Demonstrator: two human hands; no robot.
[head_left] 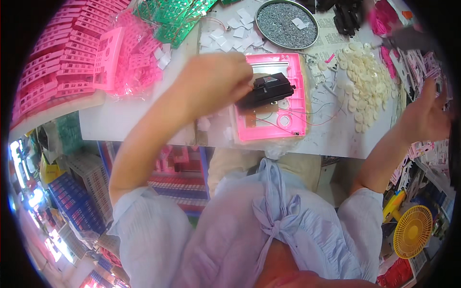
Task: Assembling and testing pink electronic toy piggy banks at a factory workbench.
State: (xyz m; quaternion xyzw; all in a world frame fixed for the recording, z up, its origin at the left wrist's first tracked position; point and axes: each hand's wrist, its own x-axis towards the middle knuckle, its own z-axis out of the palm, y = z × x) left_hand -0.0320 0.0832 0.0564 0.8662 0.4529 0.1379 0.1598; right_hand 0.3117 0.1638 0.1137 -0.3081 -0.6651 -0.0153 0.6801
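Note:
My left hand (217, 80) reaches in over the table, its fingers closed on the left end of a black plastic unit (270, 90). The unit lies over a pink plastic housing (299, 103), tilted, and covers part of its inside. Thin wires run across the housing, and a round speaker-like ring (284, 120) shows at its lower right. Far to the right, my right hand (426, 119) is raised with its fingers apart near the picture's dark rim. It appears to hold nothing. A blurred dark tool (412, 39) is above it.
Behind the housing stands a round tray of small screws (287, 25), beside white paper squares (238, 32) and green circuit boards (180, 21). Pink panels (72, 53) are stacked at left. Cream-coloured discs (361, 86) lie at right, with white-pink parts (422, 67) beyond. A yellow fan (413, 231) stands lower right.

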